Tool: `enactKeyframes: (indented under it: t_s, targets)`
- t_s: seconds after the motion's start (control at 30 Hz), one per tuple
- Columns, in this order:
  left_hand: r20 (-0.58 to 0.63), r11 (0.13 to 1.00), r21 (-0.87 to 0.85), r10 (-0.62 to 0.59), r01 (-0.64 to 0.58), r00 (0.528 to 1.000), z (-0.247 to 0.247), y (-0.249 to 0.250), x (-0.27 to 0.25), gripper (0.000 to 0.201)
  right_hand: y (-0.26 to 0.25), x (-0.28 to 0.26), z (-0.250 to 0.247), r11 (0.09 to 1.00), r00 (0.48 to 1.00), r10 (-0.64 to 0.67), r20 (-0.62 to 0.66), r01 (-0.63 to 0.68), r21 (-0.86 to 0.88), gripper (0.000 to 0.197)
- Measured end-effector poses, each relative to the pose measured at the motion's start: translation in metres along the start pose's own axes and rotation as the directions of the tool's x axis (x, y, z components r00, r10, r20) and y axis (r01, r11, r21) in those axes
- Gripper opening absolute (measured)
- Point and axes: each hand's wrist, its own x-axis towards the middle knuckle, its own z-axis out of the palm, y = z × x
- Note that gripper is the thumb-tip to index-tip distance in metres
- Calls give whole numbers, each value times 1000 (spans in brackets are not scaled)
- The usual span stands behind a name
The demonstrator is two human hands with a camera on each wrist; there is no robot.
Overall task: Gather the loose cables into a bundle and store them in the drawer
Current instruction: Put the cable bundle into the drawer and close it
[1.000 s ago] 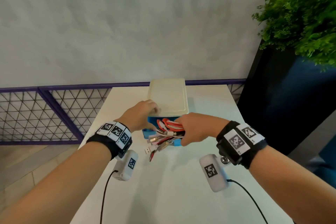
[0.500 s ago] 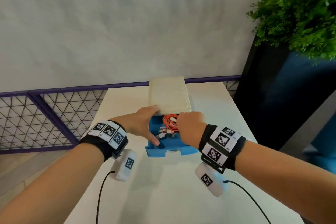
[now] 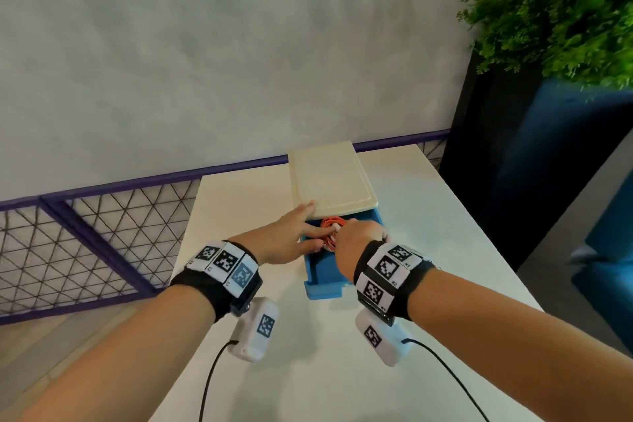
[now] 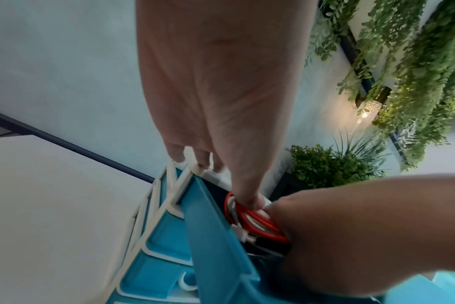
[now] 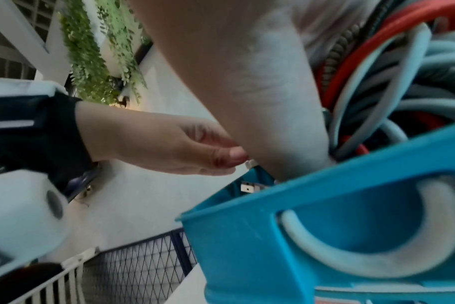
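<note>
A blue drawer [image 3: 322, 281] stands pulled out of a cream-topped drawer unit [image 3: 330, 178] on the white table. A bundle of red, white and grey cables [image 3: 330, 224] lies in the drawer's back half. My right hand [image 3: 356, 236] reaches down into the drawer with its fingers curled on the bundle [image 5: 377, 72]. My left hand [image 3: 301, 229] is at the drawer's left side. Its straight fingers rest on the unit's white front frame [image 4: 185, 170], and its thumb presses on the red cables [image 4: 255, 220]. The drawer front [image 5: 247, 246] has a white crescent handle.
The table [image 3: 428, 233] ends close on the left and right. A purple mesh railing [image 3: 85, 233] runs behind and to the left. On the right stands a dark planter [image 3: 513, 181] with a green plant [image 3: 565, 10]. Wrist-camera wires trail from both forearms.
My right hand has carried the bundle from over the drawer's front edge down into the drawer and toward its back. My left thumb has come onto the cables; the fingers stay on the unit.
</note>
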Motion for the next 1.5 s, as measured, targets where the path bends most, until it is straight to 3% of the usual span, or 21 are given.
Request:
enactKeyframes:
  t_s: [0.1,0.23,0.37,0.5,0.6,0.77,0.9,0.97,1.1,1.23,1.3,1.4,1.5]
  targets:
    - [-37,994,104,-40,44,999,6,2,5,43,6,1,1,998,999,-36,-24,37,53,47]
    - [-94,986,153,-51,65,994,9,5,6,40,13,-2,12,973,992,-51,-115,76,218,79]
    - [-114,989,135,-44,59,993,9,4,4,36,24,-6,32,883,937,-153,-313,272,383,69]
    - [-195,994,103,-2,23,981,10,0,6,30,29,1,53,887,849,-349,-397,437,153,66]
    - [-244,1000,10,-2,5,970,9,-1,6,24,23,-3,60,932,881,-341,-329,362,4,67]
    - [-269,993,-87,-94,73,958,5,4,4,13,11,-8,50,952,905,-277,-323,303,32,67]
    - [-266,971,-225,-142,82,953,5,6,2,46,2,-3,43,957,930,-239,-278,274,95,66]
    - [-246,971,-218,-154,100,957,5,6,2,53,0,2,41,955,932,-215,-292,263,135,67]
    - [-137,979,-148,-158,137,978,2,8,-2,92,-1,7,39,942,921,-206,-329,278,186,68]
    - [-69,978,-137,-166,155,984,4,10,-3,88,14,4,41,946,870,-197,-452,290,145,55]
    - [-55,973,-157,-177,167,983,6,10,-5,84,25,6,41,944,815,-219,-537,316,94,50]
    - [-52,958,-225,-195,179,979,10,9,-6,91,32,16,45,864,691,-428,-583,501,-40,58]
    - [-67,930,-317,-220,189,973,9,7,-6,97,36,23,50,787,661,-576,-480,607,-109,62]
